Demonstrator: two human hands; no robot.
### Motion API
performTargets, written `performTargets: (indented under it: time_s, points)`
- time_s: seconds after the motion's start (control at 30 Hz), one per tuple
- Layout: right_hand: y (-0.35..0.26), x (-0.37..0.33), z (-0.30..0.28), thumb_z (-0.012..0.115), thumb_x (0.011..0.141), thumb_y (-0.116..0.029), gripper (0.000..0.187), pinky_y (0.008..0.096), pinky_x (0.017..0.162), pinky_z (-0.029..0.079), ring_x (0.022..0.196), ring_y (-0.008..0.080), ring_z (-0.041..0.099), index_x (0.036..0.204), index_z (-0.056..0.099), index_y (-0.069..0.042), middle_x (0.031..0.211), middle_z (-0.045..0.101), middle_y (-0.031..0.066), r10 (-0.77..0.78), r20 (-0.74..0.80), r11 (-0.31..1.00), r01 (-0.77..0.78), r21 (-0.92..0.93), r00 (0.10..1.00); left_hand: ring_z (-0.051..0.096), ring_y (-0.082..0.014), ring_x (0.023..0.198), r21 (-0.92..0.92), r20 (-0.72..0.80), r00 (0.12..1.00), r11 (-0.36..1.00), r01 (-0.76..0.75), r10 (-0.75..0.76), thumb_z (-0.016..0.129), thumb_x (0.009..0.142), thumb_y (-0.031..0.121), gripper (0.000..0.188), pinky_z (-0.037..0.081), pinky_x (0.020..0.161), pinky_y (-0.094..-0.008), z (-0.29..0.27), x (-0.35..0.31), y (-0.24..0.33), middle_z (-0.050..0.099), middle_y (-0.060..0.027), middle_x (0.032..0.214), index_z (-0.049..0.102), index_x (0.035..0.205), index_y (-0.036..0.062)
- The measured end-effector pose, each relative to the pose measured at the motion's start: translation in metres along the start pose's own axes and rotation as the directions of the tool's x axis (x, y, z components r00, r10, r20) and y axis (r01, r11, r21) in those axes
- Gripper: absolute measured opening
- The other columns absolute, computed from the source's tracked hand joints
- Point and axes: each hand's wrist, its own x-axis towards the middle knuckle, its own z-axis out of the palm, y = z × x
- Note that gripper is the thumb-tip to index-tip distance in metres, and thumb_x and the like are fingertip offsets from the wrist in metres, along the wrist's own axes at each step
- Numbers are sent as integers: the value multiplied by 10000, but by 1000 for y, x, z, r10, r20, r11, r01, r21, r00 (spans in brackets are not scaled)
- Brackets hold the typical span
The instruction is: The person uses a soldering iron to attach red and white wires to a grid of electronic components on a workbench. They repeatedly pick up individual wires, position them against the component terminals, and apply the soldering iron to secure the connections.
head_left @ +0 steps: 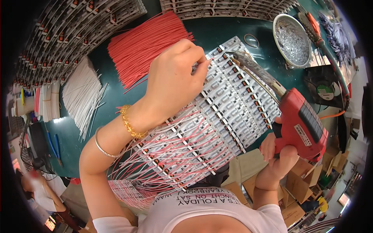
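Observation:
My left hand (176, 75) is closed in a pinch over the far part of a panel of small white circuit boards (227, 108). A thin red wire (210, 59) pokes out from its fingertips. My right hand (280, 150) grips the handle of a red soldering gun (301, 126) at the panel's right. The gun's metal tip (232, 56) reaches the panel's far end, close to the left fingertips; whether it touches a board I cannot tell. Many red and white wires (175, 147) trail from the panel's near rows toward my body.
Red wires (149, 42) lie in a large pile behind my left hand, white wires (81, 93) further left. A metal bowl with silvery scraps (291, 40) stands far right, near a black fan (325, 90). Stacked board panels (70, 31) line the back. Cardboard boxes (291, 194) sit below right.

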Motion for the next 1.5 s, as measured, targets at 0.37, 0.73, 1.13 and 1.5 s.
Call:
performTargets:
  time_s: [0.37, 0.73, 1.13, 1.5]
  points:
    - [1, 14, 6, 516, 856, -561, 722, 237, 367, 348, 352, 101, 393, 1089, 425, 116, 463, 427, 15, 10, 77, 1000, -8, -25, 997, 567, -277, 617, -30, 8, 1000, 1000, 5, -5, 631, 705, 40, 31, 463, 554, -370, -2, 4, -4, 562, -89, 691, 605, 706, 22]
    - [1, 12, 1, 533, 852, -545, 744, 214, 359, 332, 353, 83, 392, 1133, 396, 130, 469, 416, -6, 58, 98, 996, -64, 58, 994, 571, -261, 635, 39, -17, 996, 996, -81, 82, 634, 690, 22, 31, 468, 569, -365, 0, 3, -5, 562, -76, 698, 611, 706, 34]
    - [6, 8, -4, 524, 847, -561, 804, 220, 356, 327, 350, 87, 387, 1192, 351, 144, 469, 399, -13, -9, 155, 982, -21, 188, 988, 564, -256, 659, 57, 11, 998, 996, -62, 62, 675, 703, 16, 83, 448, 590, -337, -3, 1, 1, 574, -95, 731, 594, 710, 3]
    - [13, -1, -17, 511, 858, -559, 783, 231, 374, 345, 359, 93, 398, 1216, 346, 118, 471, 402, -15, -42, 145, 957, -2, 290, 989, 546, -268, 761, 573, 112, 976, 790, -218, 188, 679, 705, 63, 77, 435, 688, -351, -44, 14, -26, 598, -71, 757, 625, 757, 46]
